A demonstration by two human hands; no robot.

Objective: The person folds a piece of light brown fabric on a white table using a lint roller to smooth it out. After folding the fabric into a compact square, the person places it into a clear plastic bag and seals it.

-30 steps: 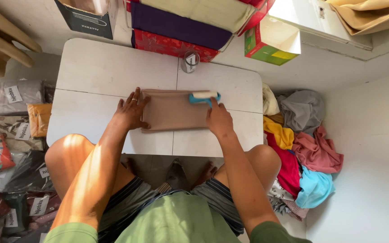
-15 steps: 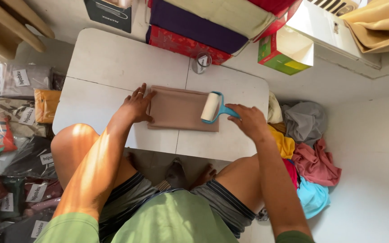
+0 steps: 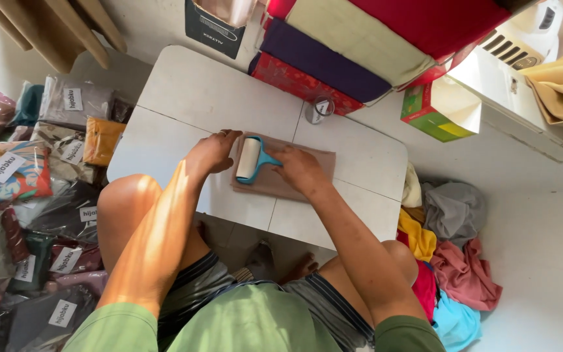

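Note:
A folded brown cloth lies flat in the middle of a low white table. My right hand grips the blue handle of a lint roller, whose white roll rests on the cloth's left end. My left hand presses down with spread fingers on the cloth's left edge, right beside the roll. My knees sit under the table's near edge.
A small round tape roll stands at the table's far edge. Folded fabrics are stacked behind it, with a green and white box to the right. Bagged garments pile up on the left. Loose coloured clothes lie at right.
The lint roller has travelled from the cloth's right end to its left end. My left hand stayed on the cloth's left edge. The view shifted slightly.

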